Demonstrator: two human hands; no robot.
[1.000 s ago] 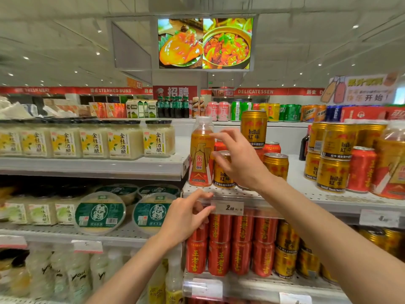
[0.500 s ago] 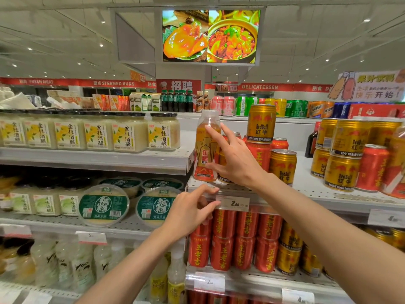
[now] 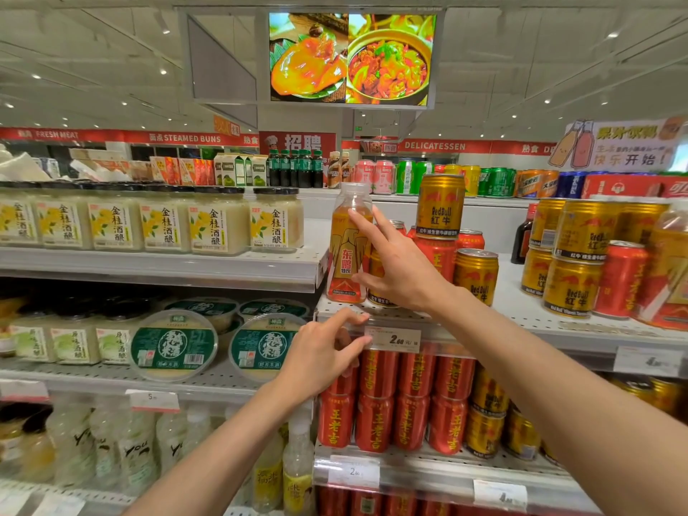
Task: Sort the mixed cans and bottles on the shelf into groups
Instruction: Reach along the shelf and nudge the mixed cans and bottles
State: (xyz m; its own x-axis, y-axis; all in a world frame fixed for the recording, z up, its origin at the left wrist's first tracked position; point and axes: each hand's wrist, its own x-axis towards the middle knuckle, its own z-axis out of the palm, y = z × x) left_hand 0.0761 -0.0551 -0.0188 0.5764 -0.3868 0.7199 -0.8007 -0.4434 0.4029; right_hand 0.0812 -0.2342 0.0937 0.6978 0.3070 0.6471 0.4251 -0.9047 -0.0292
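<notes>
An orange bottle (image 3: 346,262) with a clear cap stands at the left end of the white shelf (image 3: 521,310). My right hand (image 3: 398,270) is spread against its right side, index fingertip on its shoulder and thumb near its base, without lifting it. The hand half hides a gold can (image 3: 376,297). Right of it, a gold Red Bull can (image 3: 440,206) stands stacked on a red can (image 3: 437,255), with another gold can (image 3: 475,273) in front. My left hand (image 3: 324,351) rests on the shelf's front edge by the price tag (image 3: 394,338), holding nothing.
Farther right stand stacked gold cans (image 3: 571,288), a red can (image 3: 620,277) and another orange bottle (image 3: 670,270). Glass jars (image 3: 219,221) fill the shelf to the left. Red cans (image 3: 376,400) and round tubs (image 3: 175,344) sit on the shelves below.
My right hand has let go of the gold can, and its fingers have spread and moved left onto the orange bottle. The left hand has stayed on the shelf edge.
</notes>
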